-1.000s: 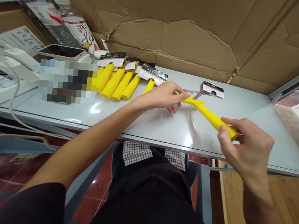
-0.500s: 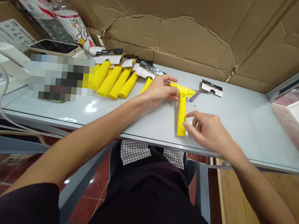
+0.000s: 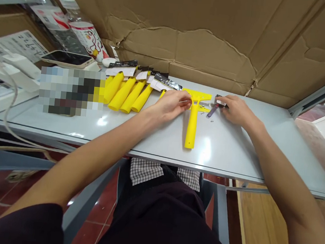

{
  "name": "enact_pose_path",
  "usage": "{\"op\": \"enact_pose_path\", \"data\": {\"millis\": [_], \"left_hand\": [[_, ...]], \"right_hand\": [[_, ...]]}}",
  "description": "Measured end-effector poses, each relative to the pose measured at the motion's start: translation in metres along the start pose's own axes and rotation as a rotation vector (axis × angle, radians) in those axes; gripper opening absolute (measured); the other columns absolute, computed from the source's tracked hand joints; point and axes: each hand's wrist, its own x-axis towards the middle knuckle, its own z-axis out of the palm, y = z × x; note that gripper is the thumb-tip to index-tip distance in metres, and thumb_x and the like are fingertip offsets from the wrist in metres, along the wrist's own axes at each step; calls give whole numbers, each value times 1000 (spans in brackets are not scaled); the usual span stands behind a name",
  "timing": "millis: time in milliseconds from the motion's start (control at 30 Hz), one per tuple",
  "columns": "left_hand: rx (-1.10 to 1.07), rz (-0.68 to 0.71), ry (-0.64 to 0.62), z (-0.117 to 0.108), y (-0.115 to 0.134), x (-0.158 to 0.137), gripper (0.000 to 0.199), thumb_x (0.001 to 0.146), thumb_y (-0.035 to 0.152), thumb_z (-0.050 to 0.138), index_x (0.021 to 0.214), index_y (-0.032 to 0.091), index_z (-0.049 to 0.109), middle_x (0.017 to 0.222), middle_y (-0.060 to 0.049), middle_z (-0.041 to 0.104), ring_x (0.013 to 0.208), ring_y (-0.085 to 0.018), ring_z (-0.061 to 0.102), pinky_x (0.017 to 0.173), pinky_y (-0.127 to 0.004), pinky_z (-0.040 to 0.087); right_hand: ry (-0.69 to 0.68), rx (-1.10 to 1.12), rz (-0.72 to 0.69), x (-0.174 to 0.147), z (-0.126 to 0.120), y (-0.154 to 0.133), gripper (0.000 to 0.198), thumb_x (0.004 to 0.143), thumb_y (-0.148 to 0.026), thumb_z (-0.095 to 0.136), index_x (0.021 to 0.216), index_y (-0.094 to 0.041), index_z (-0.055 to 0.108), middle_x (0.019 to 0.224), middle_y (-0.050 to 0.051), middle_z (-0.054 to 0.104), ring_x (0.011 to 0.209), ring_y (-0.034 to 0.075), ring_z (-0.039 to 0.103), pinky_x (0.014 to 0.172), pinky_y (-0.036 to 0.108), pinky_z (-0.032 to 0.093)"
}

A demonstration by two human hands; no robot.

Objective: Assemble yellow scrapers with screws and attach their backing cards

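A yellow T-shaped scraper lies with its handle toward me. Behind its neck show a silver metal strip and a yellow plate, apart from the head. My left hand pinches the left end of the head. My right hand reaches over a black-and-white card, fingers bent and closed at it; what they grip is hidden. Just left of those fingers lies a small screwdriver with a purple handle. Tiny metal screws rest near the scraper.
Several yellow handles with black-and-white cards lie in a row to the left. Beyond them are a phone, a labelled bottle and white boxes. A cardboard sheet stands behind the grey-white tabletop.
My right hand has left the scraper's handle and moved up and right to the card. The scraper's head has turned, showing the metal strip and yellow plate; my left hand keeps hold.
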Motion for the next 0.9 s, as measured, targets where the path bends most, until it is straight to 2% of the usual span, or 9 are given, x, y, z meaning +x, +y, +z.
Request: {"op": "enact_pose_path", "data": {"millis": [67,133,233,333,400,533,600,733,900], "left_hand": [[-16,17,-4,0,2,-2,16,88,15,65,84,22,51,112,-14,74,109,-21,71,98,-37,63],[-63,20,8,1,5,-5,17,88,13,67,83,21,53,108,-12,74,103,-20,71,98,-37,62],[-172,-13,38,4,10,-11,19,86,7,70,79,18,57,98,-8,73,91,-16,70,96,-36,60],[-248,-39,65,7,14,-14,19,85,3,71,76,15,60,91,-7,72,85,-15,68,92,-34,60],[-274,-43,75,7,15,-15,19,85,2,70,74,15,61,90,-8,72,84,-15,69,89,-33,59],[-287,-64,71,6,14,-14,18,88,1,69,77,14,63,94,-10,75,87,-17,71,90,-34,61],[-279,-83,68,6,13,-13,15,90,2,68,81,14,64,99,-12,77,92,-20,73,94,-38,63],[-262,-107,71,7,10,-12,13,90,4,70,87,15,65,105,-14,79,102,-25,77,98,-43,65],[-245,-102,69,8,10,-13,13,89,3,69,86,15,65,105,-14,80,102,-25,78,101,-47,67]], "right_hand": [[31,-10,-28,-3,1,-8,53,106,-24,49,155,-26,68,157,18,63,134,41,55,94,51,44],[66,-33,-84,-4,2,-15,43,109,-26,50,142,-28,78,158,18,63,137,42,53,94,52,42],[121,-46,-190,-4,3,-19,34,111,-30,54,127,-27,83,148,18,69,134,41,56,97,54,41],[234,64,-229,-3,0,-19,26,109,-35,60,121,-28,83,133,15,75,122,37,63,97,55,45],[357,219,-176,-4,-5,-19,24,107,-38,63,119,-28,81,124,12,78,113,34,68,95,54,51],[538,448,79,-10,-19,-9,21,100,-36,66,115,-26,77,106,10,82,99,31,76,83,47,61],[525,453,180,-14,-24,3,18,97,-34,68,109,-24,77,95,9,82,90,31,78,78,47,63],[427,463,314,-19,-21,30,17,94,-36,71,105,-24,76,95,9,83,81,31,80,81,49,65],[306,476,366,-16,-5,38,20,93,-37,71,109,-25,77,99,8,84,76,29,80,90,52,65]]}}
